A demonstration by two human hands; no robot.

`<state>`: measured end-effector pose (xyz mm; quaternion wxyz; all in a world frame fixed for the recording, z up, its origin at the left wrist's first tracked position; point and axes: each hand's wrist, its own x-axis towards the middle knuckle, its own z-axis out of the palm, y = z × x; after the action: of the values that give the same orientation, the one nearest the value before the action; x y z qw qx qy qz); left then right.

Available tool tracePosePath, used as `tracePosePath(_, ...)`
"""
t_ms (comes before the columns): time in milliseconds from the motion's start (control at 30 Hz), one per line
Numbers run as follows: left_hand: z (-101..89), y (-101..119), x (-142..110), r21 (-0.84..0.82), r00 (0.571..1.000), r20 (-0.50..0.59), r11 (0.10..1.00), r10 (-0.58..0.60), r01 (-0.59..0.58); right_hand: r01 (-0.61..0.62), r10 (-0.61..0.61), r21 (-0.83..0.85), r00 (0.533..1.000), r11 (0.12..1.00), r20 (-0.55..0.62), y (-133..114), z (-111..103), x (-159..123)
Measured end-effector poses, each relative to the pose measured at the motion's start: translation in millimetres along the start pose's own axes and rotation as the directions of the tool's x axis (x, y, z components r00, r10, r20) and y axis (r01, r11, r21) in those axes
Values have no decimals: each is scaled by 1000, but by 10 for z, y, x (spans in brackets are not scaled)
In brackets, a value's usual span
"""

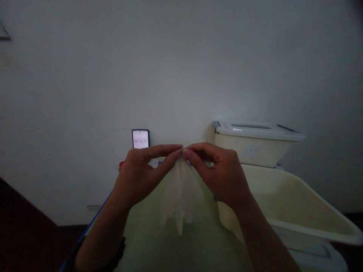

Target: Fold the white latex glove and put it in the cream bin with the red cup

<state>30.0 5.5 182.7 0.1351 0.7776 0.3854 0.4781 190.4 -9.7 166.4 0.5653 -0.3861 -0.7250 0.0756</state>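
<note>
A thin, whitish disposable glove (pixel 181 189) hangs in folds over the table, its finger ends pointing down. My left hand (pixel 144 172) pinches its top edge between thumb and fingertips. From the other side, my right hand (pixel 221 172) pinches the same edge, and the fingertips of both hands meet there. Part of the glove's upper edge is hidden behind the fingers.
Beneath my hands lies a green tabletop (pixel 170 249). A phone (pixel 141 138) showing a timer stands upright against the wall (pixel 176 75). On the right are a large open cream tub (pixel 314 228) and, behind it, a lidded box (pixel 244 147).
</note>
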Motion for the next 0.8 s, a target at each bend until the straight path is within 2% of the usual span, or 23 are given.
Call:
tracePosePath(200,-52,16,-10,-37,999,8,999,-37,37,1,-8,87,997,996,74,11,-76,6)
tracePosePath(300,-44,-13,-9,-58,999,24,997,-40,42,3,-11,97,997,995,75,15,-82,8)
tracePosePath(567,-33,-3,-10,-176,997,61,983,-38,48,159,-160,-65,987,985,-17,-7,-72,7)
tracePosePath(633,-18,-2,-14,-230,996,67,971,-52,66,183,-184,-90,983,979,-8,-14,-90,11)
tracePosePath(800,10,-54,-2,-274,996,-32,959,-85,73,180,-178,-98,984,979,30,6,-183,35)
